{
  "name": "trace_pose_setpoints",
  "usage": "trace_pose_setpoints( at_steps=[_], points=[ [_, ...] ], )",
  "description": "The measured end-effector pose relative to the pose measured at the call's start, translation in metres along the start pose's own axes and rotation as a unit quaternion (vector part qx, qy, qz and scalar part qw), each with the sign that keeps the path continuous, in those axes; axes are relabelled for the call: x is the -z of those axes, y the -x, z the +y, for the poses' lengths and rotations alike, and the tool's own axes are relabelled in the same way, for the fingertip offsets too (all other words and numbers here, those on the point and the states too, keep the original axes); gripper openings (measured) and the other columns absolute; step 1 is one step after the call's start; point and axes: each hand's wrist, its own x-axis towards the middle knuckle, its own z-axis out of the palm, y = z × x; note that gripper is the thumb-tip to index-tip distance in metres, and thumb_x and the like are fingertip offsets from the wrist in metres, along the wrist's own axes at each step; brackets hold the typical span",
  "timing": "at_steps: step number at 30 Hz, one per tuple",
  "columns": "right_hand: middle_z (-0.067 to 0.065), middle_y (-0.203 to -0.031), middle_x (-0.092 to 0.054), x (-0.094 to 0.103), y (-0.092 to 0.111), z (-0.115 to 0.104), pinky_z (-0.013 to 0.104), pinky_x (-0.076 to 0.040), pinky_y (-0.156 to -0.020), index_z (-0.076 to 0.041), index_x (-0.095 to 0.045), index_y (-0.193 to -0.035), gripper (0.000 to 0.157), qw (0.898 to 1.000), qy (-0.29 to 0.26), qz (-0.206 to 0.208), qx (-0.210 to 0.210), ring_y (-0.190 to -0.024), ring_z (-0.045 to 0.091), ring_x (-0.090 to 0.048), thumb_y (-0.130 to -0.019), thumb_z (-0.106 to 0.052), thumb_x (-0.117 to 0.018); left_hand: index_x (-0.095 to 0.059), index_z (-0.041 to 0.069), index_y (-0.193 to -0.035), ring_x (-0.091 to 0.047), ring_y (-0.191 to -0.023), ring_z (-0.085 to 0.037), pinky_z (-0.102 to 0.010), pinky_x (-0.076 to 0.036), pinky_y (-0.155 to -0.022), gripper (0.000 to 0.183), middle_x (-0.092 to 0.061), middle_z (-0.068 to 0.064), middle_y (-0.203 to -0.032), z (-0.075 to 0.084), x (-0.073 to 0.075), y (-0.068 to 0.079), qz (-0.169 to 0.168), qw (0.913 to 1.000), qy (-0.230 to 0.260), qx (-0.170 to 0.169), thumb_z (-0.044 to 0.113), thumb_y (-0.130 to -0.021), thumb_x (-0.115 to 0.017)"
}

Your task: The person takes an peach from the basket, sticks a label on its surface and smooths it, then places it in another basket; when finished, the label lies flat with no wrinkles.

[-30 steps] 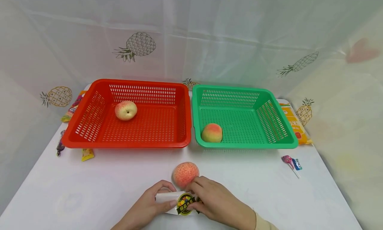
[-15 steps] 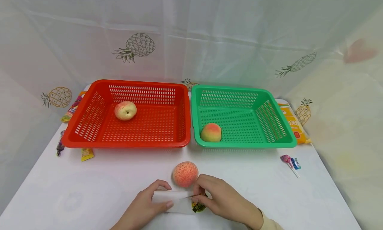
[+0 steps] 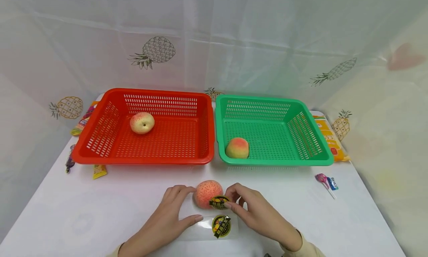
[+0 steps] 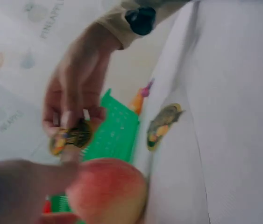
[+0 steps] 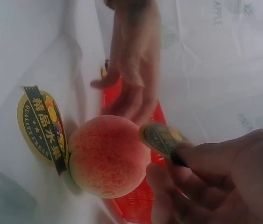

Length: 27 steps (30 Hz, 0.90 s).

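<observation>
A reddish speckled peach (image 3: 206, 190) lies on the table between my hands. My right hand (image 3: 259, 214) pinches a round black-and-gold fruit sticker (image 3: 217, 202) between thumb and finger, in front of the peach's right side. My left hand (image 3: 167, 216) is spread at the peach's left, its fingertips at or near the skin; contact is unclear. Below the peach lies a pale backing strip (image 3: 197, 234) bearing another round sticker (image 3: 221, 226). The right wrist view shows the held sticker (image 5: 161, 140) tilted close to the peach (image 5: 110, 156).
A red basket (image 3: 143, 161) with one peach (image 3: 142, 123) stands behind at left. Beside it, a green basket (image 3: 277, 162) holds another peach (image 3: 237, 148). Wrapped snacks lie around them, with a lollipop (image 3: 321, 178) at right and a yellow packet (image 3: 99, 171) at left.
The right hand has lifted one sticker off the backing strip and brought it up beside the peach. The left hand has let go of the strip and moved up to the peach's left side.
</observation>
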Motion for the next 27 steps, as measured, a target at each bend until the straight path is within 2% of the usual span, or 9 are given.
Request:
trace_pose_setpoints(
  at_steps=[5,10,13,15,17,20,23,25,27],
  points=[
    [-0.010,-0.079,-0.055,0.002,-0.001,0.000,0.019,-0.045,-0.060,-0.018,-0.051,-0.097,0.011,0.999,0.011,0.022,-0.024,-0.074,0.001,-0.052,-0.087,-0.016,-0.056,-0.031,0.030,-0.134,-0.028,-0.121,-0.006,-0.038,-0.037,-0.095,0.073,-0.034,0.013,-0.130,0.001,-0.013,-0.028,-0.029,0.9942,0.090,-0.051,0.056,-0.072,-0.061],
    [-0.007,-0.078,-0.056,0.003,-0.002,0.001,0.021,-0.045,-0.060,-0.018,-0.051,-0.097,0.008,0.996,-0.004,0.060,-0.063,-0.071,0.004,-0.053,-0.089,-0.018,-0.054,-0.034,0.028,-0.134,-0.037,-0.117,-0.009,-0.038,-0.039,-0.093,0.070,-0.040,0.009,-0.127,-0.005,-0.019,-0.042,-0.083,0.9819,0.167,-0.035,0.054,-0.075,-0.060],
    [-0.005,-0.080,-0.057,0.004,-0.002,0.000,0.023,-0.047,-0.061,-0.018,-0.050,-0.099,0.010,0.991,-0.052,0.073,-0.096,-0.070,0.007,-0.055,-0.089,-0.018,-0.053,-0.033,0.021,-0.133,-0.047,-0.110,-0.013,-0.033,-0.043,-0.088,0.061,-0.042,0.002,-0.127,-0.005,-0.018,-0.044,-0.107,0.9551,0.275,-0.020,0.043,-0.081,-0.058],
    [-0.001,-0.082,-0.057,0.004,-0.003,-0.002,0.024,-0.047,-0.062,-0.015,-0.050,-0.104,0.015,0.987,-0.097,0.076,-0.103,-0.069,0.011,-0.055,-0.089,-0.015,-0.052,-0.031,0.019,-0.131,-0.052,-0.103,-0.017,-0.032,-0.047,-0.082,0.052,-0.044,-0.004,-0.125,-0.003,-0.015,-0.044,-0.131,0.9231,0.361,-0.012,0.033,-0.087,-0.054],
    [0.004,-0.083,-0.057,0.005,-0.004,-0.005,0.026,-0.048,-0.061,-0.012,-0.048,-0.109,0.021,0.982,-0.142,0.074,-0.101,-0.069,0.013,-0.055,-0.089,-0.010,-0.052,-0.029,0.018,-0.130,-0.056,-0.096,-0.022,-0.034,-0.050,-0.077,0.044,-0.045,-0.009,-0.123,0.000,-0.009,-0.042,-0.166,0.8846,0.436,-0.003,0.026,-0.092,-0.048],
    [0.008,-0.086,-0.057,0.006,-0.007,-0.012,0.027,-0.048,-0.060,-0.008,-0.047,-0.113,0.025,0.975,-0.187,0.069,-0.095,-0.071,0.015,-0.055,-0.088,-0.004,-0.051,-0.027,0.019,-0.129,-0.057,-0.091,-0.027,-0.040,-0.049,-0.076,0.038,-0.045,-0.012,-0.121,0.004,-0.001,-0.039,-0.209,0.8483,0.486,0.013,0.026,-0.095,-0.041],
    [0.008,-0.085,-0.057,0.007,-0.011,-0.022,0.027,-0.048,-0.060,-0.007,-0.048,-0.111,0.024,0.974,-0.200,0.065,-0.089,-0.071,0.015,-0.054,-0.088,-0.001,-0.051,-0.026,0.020,-0.129,-0.056,-0.090,-0.026,-0.039,-0.048,-0.077,0.037,-0.044,-0.011,-0.119,0.009,0.004,-0.037,-0.232,0.8329,0.501,0.031,0.030,-0.095,-0.038],
    [0.008,-0.083,-0.057,0.008,-0.015,-0.029,0.026,-0.047,-0.059,-0.007,-0.048,-0.109,0.022,0.975,-0.195,0.061,-0.086,-0.069,0.015,-0.054,-0.087,-0.001,-0.051,-0.026,0.019,-0.128,-0.054,-0.089,-0.025,-0.037,-0.048,-0.075,0.036,-0.045,-0.011,-0.119,0.011,0.006,-0.036,-0.236,0.8312,0.502,0.034,0.031,-0.095,-0.037],
    [0.008,-0.080,-0.056,0.009,-0.018,-0.036,0.026,-0.047,-0.060,-0.006,-0.048,-0.107,0.021,0.978,-0.185,0.060,-0.081,-0.067,0.014,-0.053,-0.087,-0.002,-0.052,-0.027,0.020,-0.127,-0.053,-0.087,-0.023,-0.035,-0.048,-0.073,0.036,-0.046,-0.009,-0.119,0.012,0.008,-0.036,-0.234,0.8357,0.496,0.034,0.031,-0.095,-0.038]
  ],
)
